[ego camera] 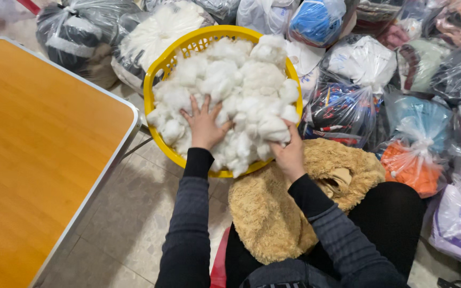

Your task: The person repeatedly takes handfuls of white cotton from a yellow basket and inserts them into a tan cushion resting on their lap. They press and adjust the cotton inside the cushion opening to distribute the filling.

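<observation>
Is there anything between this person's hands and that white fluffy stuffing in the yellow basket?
Nothing visible. The left hand lies flat on the white stuffing in the yellow basket, and the right hand digs into its near edge, above the tan plush skin.

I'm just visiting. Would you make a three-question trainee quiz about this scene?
1. What fills the yellow basket?
2. True or false: the left hand lies flat with fingers spread on the white stuffing.
3. The tan plush cover lies: A) on the orange table, B) on the person's lap, C) inside the basket.

Key: 1. White fluffy stuffing. 2. True. 3. B. The right hand grips stuffing at the basket's near rim.
</observation>
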